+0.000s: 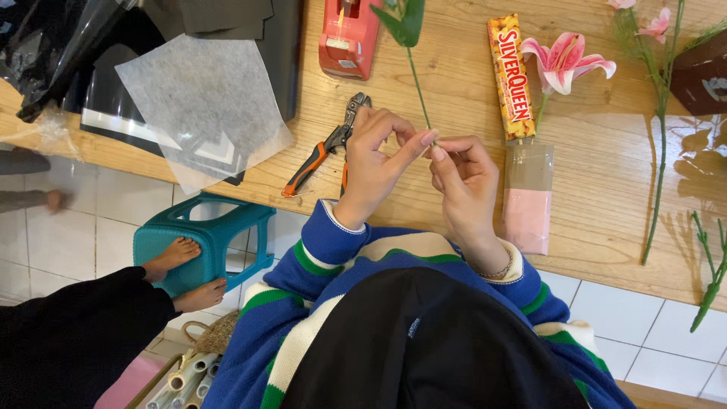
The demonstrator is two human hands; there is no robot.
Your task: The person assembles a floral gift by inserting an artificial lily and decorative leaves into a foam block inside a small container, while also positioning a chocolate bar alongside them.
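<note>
My left hand (pixel 375 155) and my right hand (pixel 466 182) meet over the wooden table (pixel 606 189), fingertips pinched together on the lower end of a thin green stem (pixel 417 85). The stem runs up to green leaves (pixel 401 19) at the top edge. Orange-handled pliers (pixel 322 148) lie on the table just left of my left hand. To the right of my right hand lies a pink lily (pixel 564 60) with its stem in a clear wrap holding pink paper (pixel 526 201), next to a yellow chocolate bar (pixel 510 76).
A red tape dispenser (pixel 347 38) sits at the top. White tissue paper (pixel 198 98) and black sheets (pixel 68 45) lie at the left. More flower stems (pixel 657 151) lie at the right. Another person's bare feet (pixel 178 257) rest on a teal stool (pixel 216 235).
</note>
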